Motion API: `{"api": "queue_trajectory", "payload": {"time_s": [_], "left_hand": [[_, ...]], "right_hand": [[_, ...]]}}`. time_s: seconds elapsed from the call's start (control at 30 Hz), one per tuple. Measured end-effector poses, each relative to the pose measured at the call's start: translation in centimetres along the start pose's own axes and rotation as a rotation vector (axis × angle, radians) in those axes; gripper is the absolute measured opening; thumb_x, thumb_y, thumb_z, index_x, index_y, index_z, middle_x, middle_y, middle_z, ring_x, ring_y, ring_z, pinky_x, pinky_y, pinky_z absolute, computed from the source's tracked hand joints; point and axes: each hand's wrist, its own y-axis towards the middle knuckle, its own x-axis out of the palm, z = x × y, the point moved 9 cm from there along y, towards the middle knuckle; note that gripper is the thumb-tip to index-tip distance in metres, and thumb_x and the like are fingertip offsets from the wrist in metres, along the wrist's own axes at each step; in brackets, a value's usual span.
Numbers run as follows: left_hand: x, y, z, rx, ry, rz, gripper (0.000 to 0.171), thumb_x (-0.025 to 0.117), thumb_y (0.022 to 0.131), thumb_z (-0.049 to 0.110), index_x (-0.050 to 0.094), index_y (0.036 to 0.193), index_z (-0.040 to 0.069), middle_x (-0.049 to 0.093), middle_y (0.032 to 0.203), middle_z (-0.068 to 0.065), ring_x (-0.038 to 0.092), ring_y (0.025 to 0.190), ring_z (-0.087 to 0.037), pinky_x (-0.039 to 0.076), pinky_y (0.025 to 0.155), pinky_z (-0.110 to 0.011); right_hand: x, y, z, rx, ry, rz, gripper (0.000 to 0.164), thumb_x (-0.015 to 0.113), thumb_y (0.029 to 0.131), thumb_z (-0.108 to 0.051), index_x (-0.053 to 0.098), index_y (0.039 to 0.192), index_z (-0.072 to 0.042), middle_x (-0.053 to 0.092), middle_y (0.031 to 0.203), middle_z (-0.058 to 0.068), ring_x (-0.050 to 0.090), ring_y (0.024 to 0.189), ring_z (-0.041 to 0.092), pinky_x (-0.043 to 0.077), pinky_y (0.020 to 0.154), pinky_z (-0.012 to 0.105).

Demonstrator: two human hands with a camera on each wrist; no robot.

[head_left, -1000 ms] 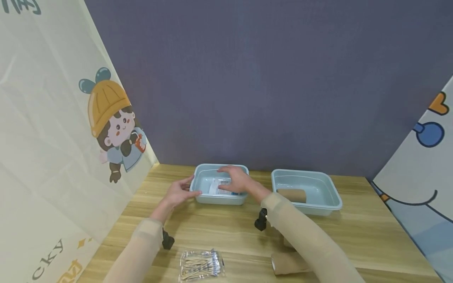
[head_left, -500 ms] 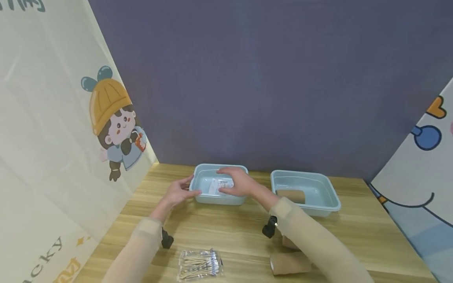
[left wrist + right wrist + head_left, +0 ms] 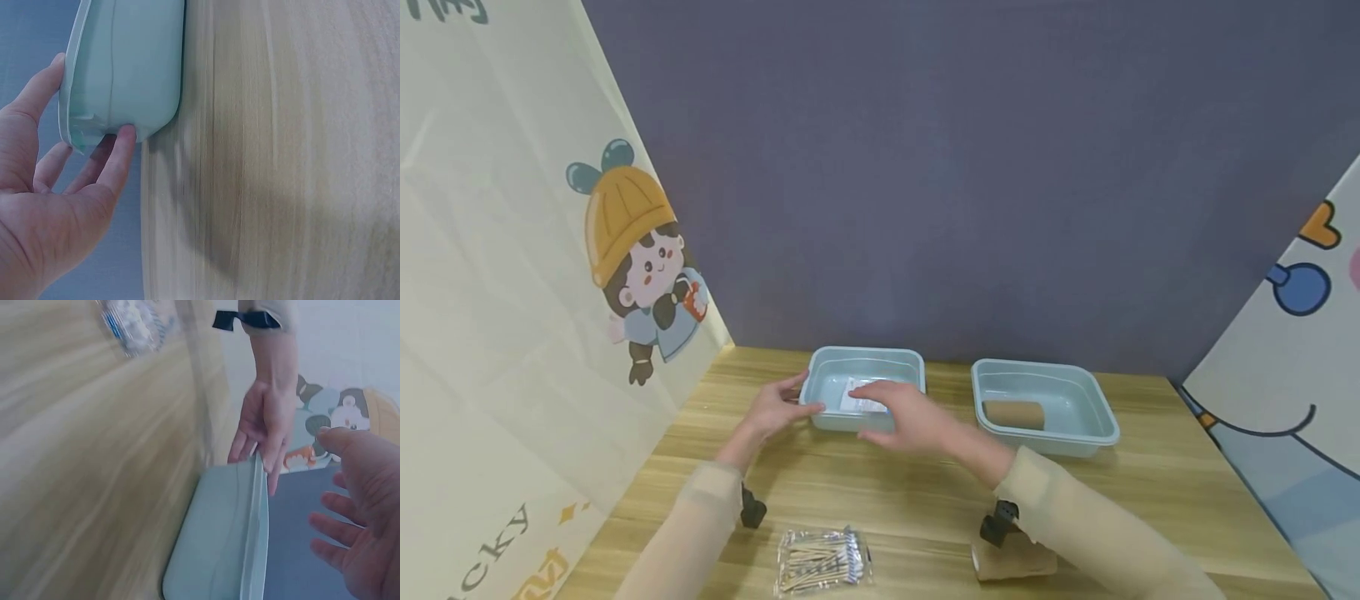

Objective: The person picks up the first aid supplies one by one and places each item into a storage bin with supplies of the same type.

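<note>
On the table stands a light blue plastic basin [image 3: 827,422], and my left hand [image 3: 775,408] grips its left end. In the left wrist view the thumb [image 3: 47,81] lies at the rim and the fingers touch the end wall. Inside the basin is a flat, clear packet with white print [image 3: 856,402]. My right hand [image 3: 913,421] hovers over the basin's front edge, fingers spread and holding nothing. It partly covers the packet and the basin's right side.
A second light blue basin [image 3: 1075,408] stands to the right with a brown cylinder [image 3: 1015,414] in it. Nearer me lie a clear bag of cotton swabs [image 3: 822,562] and another brown cylinder [image 3: 1011,560], partly behind the right sleeve. A dark wall [image 3: 940,208] rises behind.
My right hand has drawn back from inside the left basin toward its front edge, leaving the packet there. The left hand has stayed at the basin's end.
</note>
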Motion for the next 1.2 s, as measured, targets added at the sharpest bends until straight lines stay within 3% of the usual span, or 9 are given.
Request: {"api": "queue_trajectory", "payload": {"time_s": [0.33, 0.6, 0.83, 1.2], "left_hand": [[0.1, 0.0, 0.2, 0.002, -0.015, -0.004, 0.085, 0.09, 0.087, 0.02, 0.047, 0.159, 0.007, 0.064, 0.141, -0.034, 0.065, 0.131, -0.046, 0.06, 0.107, -0.048], [0.1, -0.3, 0.2, -0.01, -0.025, -0.005, 0.085, 0.09, 0.087, 0.02, 0.046, 0.16, 0.008, 0.063, 0.142, -0.034, 0.064, 0.132, -0.046, 0.059, 0.108, -0.049], [0.1, -0.3, 0.1, -0.01, -0.019, 0.001, 0.085, 0.09, 0.087, 0.021, 0.048, 0.159, 0.009, 0.064, 0.141, -0.033, 0.064, 0.132, -0.045, 0.059, 0.109, -0.048], [0.0, -0.3, 0.0, -0.009, -0.023, 0.01, 0.085, 0.091, 0.086, 0.021, 0.049, 0.158, 0.01, 0.065, 0.139, -0.034, 0.065, 0.131, -0.045, 0.059, 0.108, -0.048]], "right_hand": [[1.7, -2.1, -1.9, 0.058, 0.044, -0.095, 0.063, 0.081, 0.095, -0.034, 0.059, 0.15, -0.011, 0.066, 0.15, 0.006, 0.062, 0.14, 0.024, 0.048, 0.123, 0.042], [3.7, -3.4, -3.7, 0.061, 0.051, -0.164, 0.064, 0.08, 0.096, -0.034, 0.057, 0.151, -0.011, 0.066, 0.149, 0.006, 0.063, 0.138, 0.022, 0.05, 0.121, 0.039], [6.0, -4.2, -4.5, 0.015, 0.029, -0.198, 0.064, 0.079, 0.096, -0.033, 0.057, 0.15, -0.008, 0.065, 0.15, 0.009, 0.063, 0.139, 0.022, 0.05, 0.12, 0.035], [7.6, -4.9, -6.3, -0.051, 0.027, -0.204, 0.06, 0.077, 0.097, -0.039, 0.059, 0.148, -0.011, 0.066, 0.149, 0.006, 0.064, 0.137, 0.019, 0.051, 0.119, 0.034]]}}
